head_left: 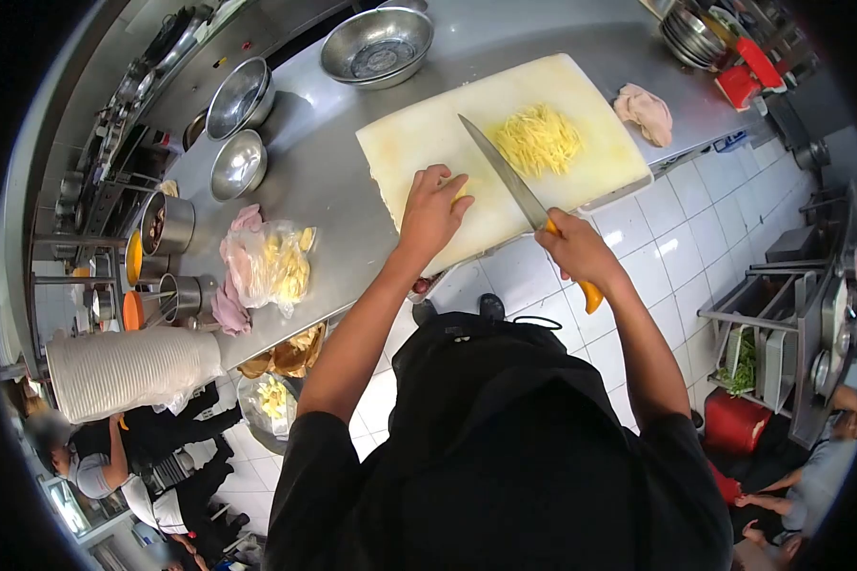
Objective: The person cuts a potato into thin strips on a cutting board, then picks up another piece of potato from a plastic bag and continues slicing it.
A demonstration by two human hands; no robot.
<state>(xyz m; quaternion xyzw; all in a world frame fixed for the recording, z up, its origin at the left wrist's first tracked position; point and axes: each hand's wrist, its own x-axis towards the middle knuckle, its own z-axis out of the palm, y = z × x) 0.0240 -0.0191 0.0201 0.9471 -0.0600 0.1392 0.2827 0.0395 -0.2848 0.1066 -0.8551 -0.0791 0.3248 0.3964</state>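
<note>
My right hand (578,249) grips the orange-yellow handle of a kitchen knife (509,178). Its long blade points away from me over the white cutting board (405,143), tip toward the board's far side. To the right of the blade lies a heap of thin pale yellow vegetable strips (538,141). My left hand (432,211) rests at the board's near left part, fingers bent over a small pale yellow vegetable piece (462,189) that they mostly hide. A gap of bare board separates this hand from the blade.
Metal bowls (378,48) stand along the far left of the steel counter (328,152). Left of the board is a plastic bag (281,266) of yellow pieces beside pink cloths. Another pink cloth (645,114) lies right of the board. Stacked white containers (133,371) and co-workers occupy the lower left.
</note>
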